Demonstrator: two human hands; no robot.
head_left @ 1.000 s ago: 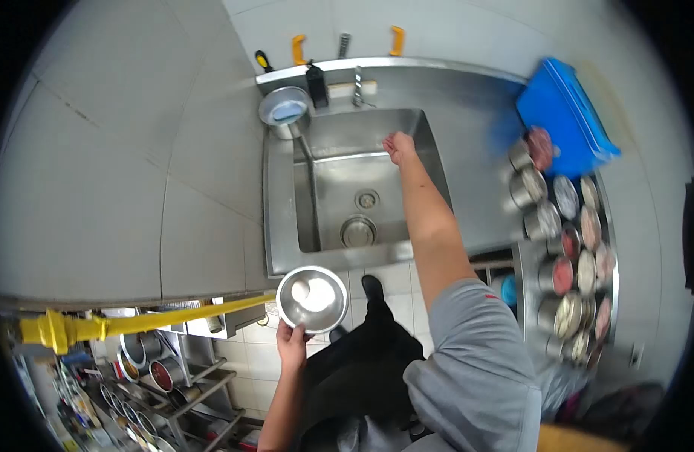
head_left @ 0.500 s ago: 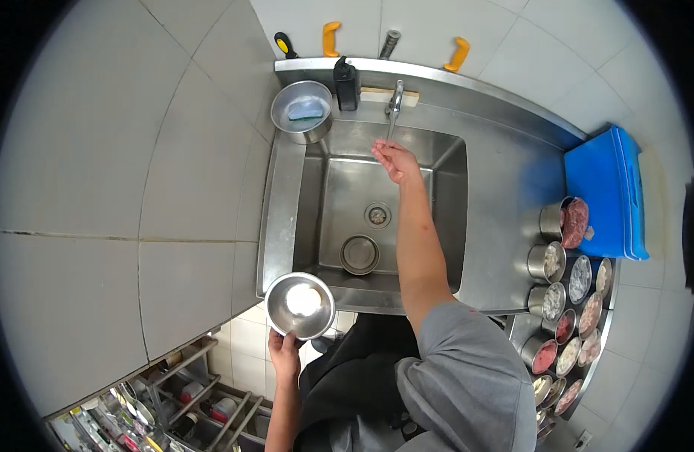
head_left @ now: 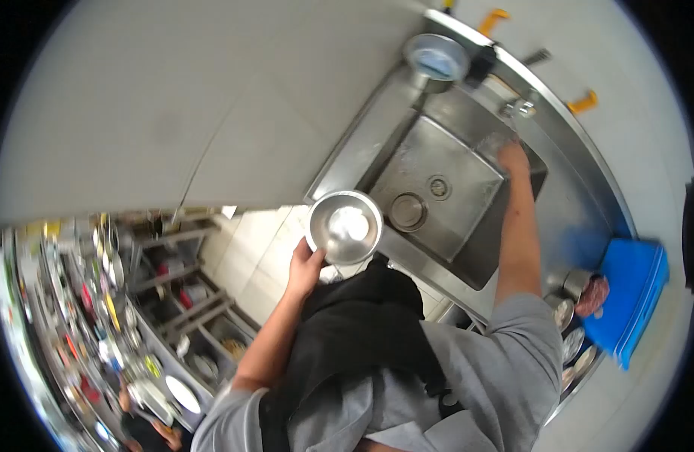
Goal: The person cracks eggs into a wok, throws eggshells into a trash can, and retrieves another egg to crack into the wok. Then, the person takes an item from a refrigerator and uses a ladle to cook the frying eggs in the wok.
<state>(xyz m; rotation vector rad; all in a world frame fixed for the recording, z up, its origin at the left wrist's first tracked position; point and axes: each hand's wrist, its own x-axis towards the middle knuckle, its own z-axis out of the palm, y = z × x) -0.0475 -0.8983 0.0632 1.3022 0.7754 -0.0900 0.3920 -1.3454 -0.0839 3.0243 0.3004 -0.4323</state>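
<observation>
My left hand (head_left: pixel 307 265) grips the rim of a shiny metal bowl (head_left: pixel 347 245) held over the floor beside the sink's front edge. Its inside faces up and shows nothing but glare. Stretched over the far right corner of the sink basin (head_left: pixel 445 151) is my right hand (head_left: pixel 513 157), just below the tap (head_left: pixel 520 108). Blur hides its fingers, and what looks like splashing water shows beside it. A small round metal dish (head_left: pixel 408 212) lies on the basin floor near the drain (head_left: pixel 438 187).
A metal pot (head_left: pixel 437 79) with a blue sponge stands at the sink's back corner, near a black bottle (head_left: pixel 481 66). To the right are a blue box (head_left: pixel 632 294) and metal containers of food (head_left: pixel 573 345). Another person (head_left: pixel 147 433) is by the crowded counter at lower left.
The view has turned, so the sink now sits further right and tilted. My right hand has gone lower under the tap, and splashing appears. The bowl stays in my left hand.
</observation>
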